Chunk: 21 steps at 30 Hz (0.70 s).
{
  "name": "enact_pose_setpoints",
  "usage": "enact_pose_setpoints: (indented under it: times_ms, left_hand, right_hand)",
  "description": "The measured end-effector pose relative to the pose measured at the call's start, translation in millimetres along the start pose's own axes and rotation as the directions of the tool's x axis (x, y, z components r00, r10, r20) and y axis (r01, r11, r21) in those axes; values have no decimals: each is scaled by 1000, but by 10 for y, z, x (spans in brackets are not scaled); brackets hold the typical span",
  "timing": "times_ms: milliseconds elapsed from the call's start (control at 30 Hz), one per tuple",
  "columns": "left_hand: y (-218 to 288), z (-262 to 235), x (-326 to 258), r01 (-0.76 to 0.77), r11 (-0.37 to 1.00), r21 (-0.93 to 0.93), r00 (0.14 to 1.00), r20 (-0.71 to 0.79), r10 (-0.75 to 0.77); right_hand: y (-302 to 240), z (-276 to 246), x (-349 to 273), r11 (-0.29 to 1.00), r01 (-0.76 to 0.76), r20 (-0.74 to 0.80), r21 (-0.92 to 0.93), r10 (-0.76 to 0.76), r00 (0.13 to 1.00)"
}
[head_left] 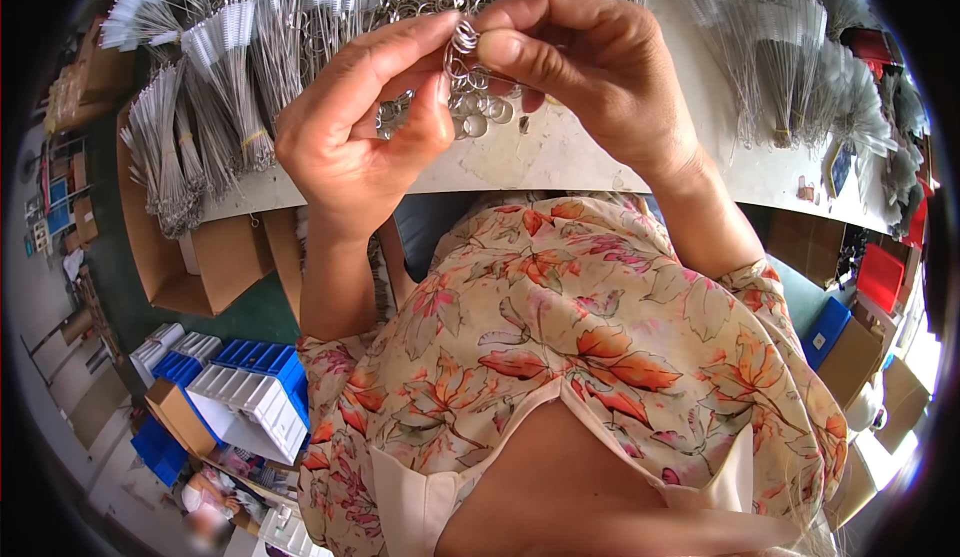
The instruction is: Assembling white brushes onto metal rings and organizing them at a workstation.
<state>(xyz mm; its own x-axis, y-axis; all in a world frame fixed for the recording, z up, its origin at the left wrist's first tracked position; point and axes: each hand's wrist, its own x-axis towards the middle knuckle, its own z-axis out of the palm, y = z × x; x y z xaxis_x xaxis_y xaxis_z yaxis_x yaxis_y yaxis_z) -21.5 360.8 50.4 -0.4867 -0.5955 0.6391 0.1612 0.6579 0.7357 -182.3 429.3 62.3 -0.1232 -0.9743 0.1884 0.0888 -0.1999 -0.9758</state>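
Near the frame's top centre, both the left hand and right hand had fingers clamped on one small wire ring; a loosened pinch risked dropping it among the loose rings on the desk.

- There is one view only, from a camera worn on the person's head.
- It looks steeply down over the chest, toward the white table in front.
- The left hand and the right hand are very near the lens, in the upper middle.
- The fisheye bends the table edge, and the floor with boxes shows at both sides.
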Motion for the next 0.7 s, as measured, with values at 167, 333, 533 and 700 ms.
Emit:
enact_pose_setpoints:
  times_ms: [167, 333, 533, 700]
  left_hand:
    - [8, -10, -13, 22, 1000, 0, 1000, -14, -22]
    - [-39, -32, -12, 38, 993, -116, 997, -60, -45]
    - [-205, -204, 78, 446, 879, -169, 893, 149, -425]
    - [-964, -607, 80, 312, 273, 910, 807, -102, -582]
  right_hand:
    - [-211, 43, 59, 971, -236, 37, -26, 237, 971]
    - [-216, -45, 134, 945, -326, 159, -12, 324, 933]
    - [338, -75, -138, 848, 204, 130, -490, -160, 978]
    - [958, -65, -529, 448, 568, 501, -690, -271, 822]
